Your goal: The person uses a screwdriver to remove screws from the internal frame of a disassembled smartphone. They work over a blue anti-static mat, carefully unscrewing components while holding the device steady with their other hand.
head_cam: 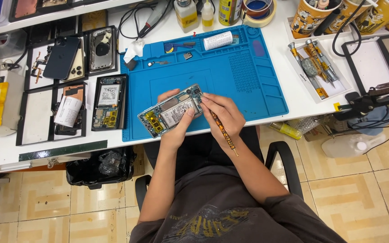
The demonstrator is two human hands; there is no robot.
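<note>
Right hand (223, 114): closed around an orange-patterned screwdriver (223, 131), its tip down on the top end of the opened phone (172, 111)
Left hand (176, 130): grips the opened phone from below, thumb pressed on its battery area, fingers curled under the far side
Opened phone: back cover off, innards showing, tilted, held over the near edge of the blue work mat (230, 76)
Blue work mat: lies at the table (293, 96) middle; small parts and a white roll (218, 40) sit along its far edge
Left of mat: black trays (37, 123) holding other dismantled phones
Right of mat: white tray of screwdrivers (314, 67)
</note>
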